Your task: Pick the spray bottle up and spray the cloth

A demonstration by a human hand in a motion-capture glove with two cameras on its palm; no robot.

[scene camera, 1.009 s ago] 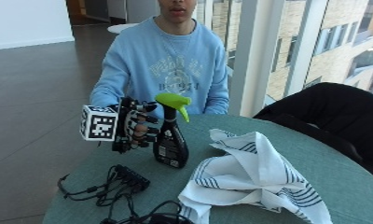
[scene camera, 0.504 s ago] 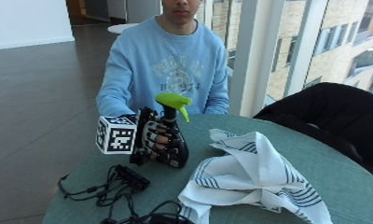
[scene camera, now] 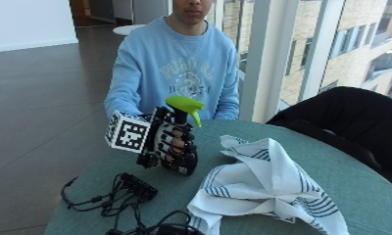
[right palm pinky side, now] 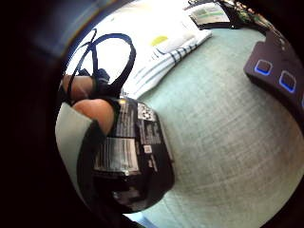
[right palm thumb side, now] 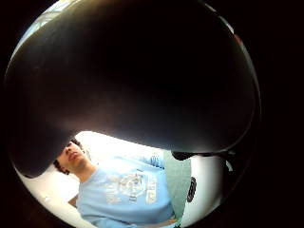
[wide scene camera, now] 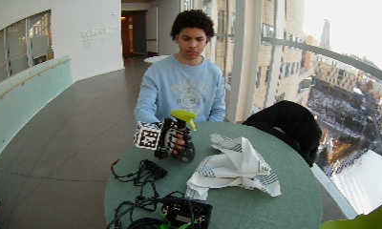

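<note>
- A tangle of black cables [scene camera: 114, 196] lies at the left of the green worktop [scene camera: 372, 191], near its edge.
- Just right of it, the gloved right hand [scene camera: 170, 144] has its fingers [scene camera: 178, 143] curled around the body of the dark spray bottle [scene camera: 183, 159], clamped on it from the side.
- The bottle stands upright; whether its base touches the worktop or is just clear of it I cannot tell. Its green trigger head [scene camera: 184, 105] sits above the hand, nozzle towards the cloth.
- The bottle looks like rigid, smooth plastic, probably light to moderate in weight; a hold higher at the neck would likely let a finger reach the trigger.
- Right of the bottle, close but apart, the white striped cloth [scene camera: 268, 186] lies crumpled in soft folds that should yield if touched.
</note>
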